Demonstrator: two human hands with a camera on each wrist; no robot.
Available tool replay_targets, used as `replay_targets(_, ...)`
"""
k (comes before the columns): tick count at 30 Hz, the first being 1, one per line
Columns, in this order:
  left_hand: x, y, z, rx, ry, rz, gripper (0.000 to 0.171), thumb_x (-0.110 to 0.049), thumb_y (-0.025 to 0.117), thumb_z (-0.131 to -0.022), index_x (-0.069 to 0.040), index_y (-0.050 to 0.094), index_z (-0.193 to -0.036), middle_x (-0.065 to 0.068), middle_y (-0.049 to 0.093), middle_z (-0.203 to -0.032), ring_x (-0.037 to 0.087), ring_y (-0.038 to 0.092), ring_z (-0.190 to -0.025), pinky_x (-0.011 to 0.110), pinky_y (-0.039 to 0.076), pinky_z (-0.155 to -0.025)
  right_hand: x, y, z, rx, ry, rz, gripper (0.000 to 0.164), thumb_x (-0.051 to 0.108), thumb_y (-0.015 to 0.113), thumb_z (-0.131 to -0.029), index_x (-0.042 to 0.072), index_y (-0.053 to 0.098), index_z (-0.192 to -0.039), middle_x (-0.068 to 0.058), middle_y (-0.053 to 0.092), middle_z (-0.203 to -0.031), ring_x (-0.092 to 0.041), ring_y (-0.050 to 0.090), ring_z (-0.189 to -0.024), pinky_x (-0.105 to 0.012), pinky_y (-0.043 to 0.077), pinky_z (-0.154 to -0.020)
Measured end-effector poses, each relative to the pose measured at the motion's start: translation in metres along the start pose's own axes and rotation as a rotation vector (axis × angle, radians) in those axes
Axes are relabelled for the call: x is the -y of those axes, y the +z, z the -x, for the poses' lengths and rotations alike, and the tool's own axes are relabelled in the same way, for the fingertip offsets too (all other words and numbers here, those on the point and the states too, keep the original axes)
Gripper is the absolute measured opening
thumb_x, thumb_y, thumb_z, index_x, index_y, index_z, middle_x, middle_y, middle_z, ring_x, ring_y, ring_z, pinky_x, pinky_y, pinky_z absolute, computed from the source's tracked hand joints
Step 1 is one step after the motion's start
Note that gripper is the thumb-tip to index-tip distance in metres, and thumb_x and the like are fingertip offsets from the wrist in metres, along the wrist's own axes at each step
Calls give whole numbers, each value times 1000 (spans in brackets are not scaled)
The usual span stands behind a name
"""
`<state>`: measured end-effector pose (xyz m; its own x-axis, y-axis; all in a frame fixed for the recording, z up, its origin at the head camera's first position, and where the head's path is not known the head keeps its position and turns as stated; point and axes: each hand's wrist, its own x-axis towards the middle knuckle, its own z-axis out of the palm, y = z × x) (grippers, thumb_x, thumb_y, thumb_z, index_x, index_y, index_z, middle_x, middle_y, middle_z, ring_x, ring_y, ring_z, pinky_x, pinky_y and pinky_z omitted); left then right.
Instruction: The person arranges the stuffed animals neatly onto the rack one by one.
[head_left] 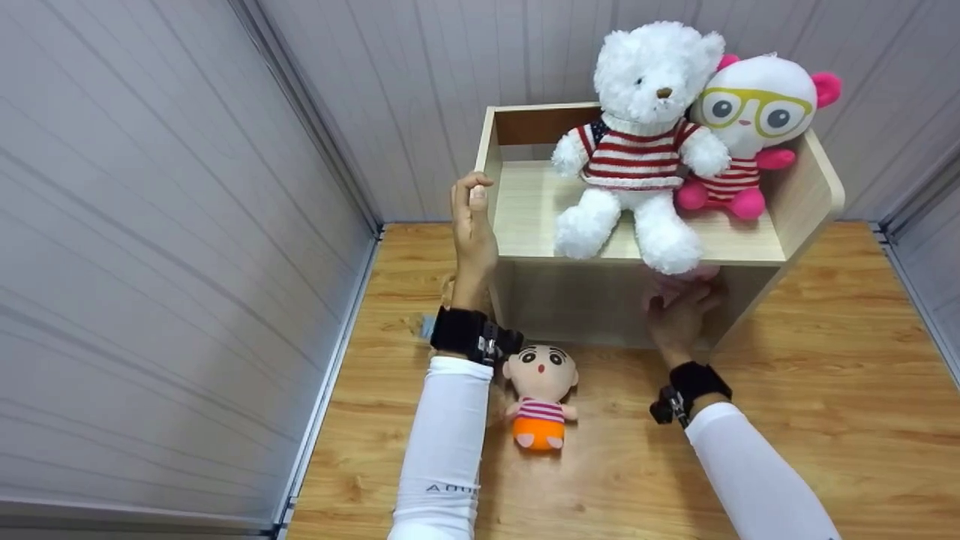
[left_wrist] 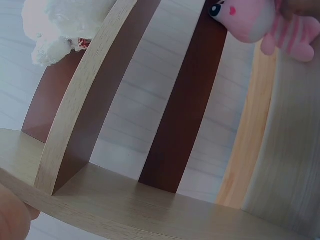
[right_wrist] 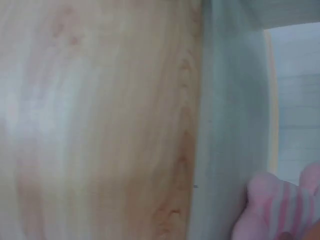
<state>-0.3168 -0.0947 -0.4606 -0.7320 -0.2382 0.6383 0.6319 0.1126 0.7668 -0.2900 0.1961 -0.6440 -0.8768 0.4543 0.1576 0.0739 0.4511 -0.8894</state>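
Inside the lower compartment of a small pale wooden shelf [head_left: 525, 300], my right hand [head_left: 679, 319] grips a pink plush toy [left_wrist: 250, 20]. This toy has a striped body, and the upper board partly hides it in the head view. Its striped belly and pink limbs show at the lower right corner of the right wrist view. My left hand [head_left: 474, 232] holds the front edge of the shelf's left side panel [head_left: 489, 142]. On the upper board sit a white teddy bear [head_left: 641, 157] in a striped sweater and a pink-and-white plush [head_left: 757, 112] with yellow glasses, leaning together.
A plush boy doll [head_left: 541, 401] with orange shorts lies on the wood floor [head_left: 615, 480] in front of the shelf, beside my left forearm. A small light-blue item [head_left: 427, 327] pokes out behind my left wrist. Grey panel walls [head_left: 172, 225] stand left, behind and right.
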Motion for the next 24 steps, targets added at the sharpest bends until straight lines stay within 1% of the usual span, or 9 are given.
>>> replay_targets(1,0,1,0,2,0,4,39,-34,35,-104,0,53,-114,13,48,-124,16,45,-126,31,33,-110,-2,-1,3,4,12,5,81,7,57,-91,-10,5,-151,-36,6,-154,-52,38,-129,-54,45,-97)
replay_targets(2,-1,2,0,4,0,8,38,-32,35,-104,0,52,-114,12,48,-123,16,45,-125,31,33,-110,-4,-3,6,-3,-6,92,84,11,60,-90,-12,8,-152,-41,5,-153,-55,38,-129,-58,43,-102)
replay_targets(5,-1,3,0,11,1,13,38,-32,35,-104,0,52,-115,11,48,-123,15,45,-125,31,33,-110,-11,-4,17,24,-14,100,79,13,62,-91,-13,17,-151,-42,14,-150,-58,36,-130,-64,34,-109)
replay_targets(10,-1,2,0,-5,5,13,49,-45,36,-105,1,53,-114,13,49,-123,16,46,-124,32,33,-109,-24,7,47,171,-26,144,63,12,60,-92,-17,33,-142,-42,27,-144,-56,34,-131,-66,32,-109)
replay_targets(14,-1,1,0,0,-1,13,42,-36,36,-105,1,53,-115,14,49,-123,18,45,-125,31,33,-109,-36,21,78,201,-55,165,43,7,60,-91,-16,48,-125,-39,47,-126,-54,43,-122,-64,33,-107)
replay_targets(16,-2,1,0,7,-4,11,34,-26,35,-104,1,53,-115,14,49,-124,17,45,-125,31,33,-109,-39,26,92,200,-79,146,31,4,61,-91,-14,54,-115,-35,53,-115,-51,48,-114,-62,35,-102)
replay_targets(18,-3,1,0,8,-4,14,30,-19,34,-104,1,53,-115,16,48,-124,18,44,-123,31,33,-108,-40,30,104,214,-92,125,25,3,63,-92,-12,56,-110,-32,57,-108,-47,52,-107,-58,39,-97)
replay_targets(21,-4,1,0,-3,-12,22,26,-12,34,-103,3,53,-115,17,48,-125,21,44,-124,32,33,-109,-34,34,121,289,-39,78,26,9,62,-96,-8,55,-116,-26,61,-102,-40,59,-94,-53,48,-86)
replay_targets(24,-4,0,0,-7,-19,30,26,-10,34,-104,3,53,-115,17,48,-124,23,45,-125,33,32,-110,-27,39,138,355,36,38,28,14,58,-101,-4,55,-122,-23,65,-105,-35,64,-94,-50,53,-85)
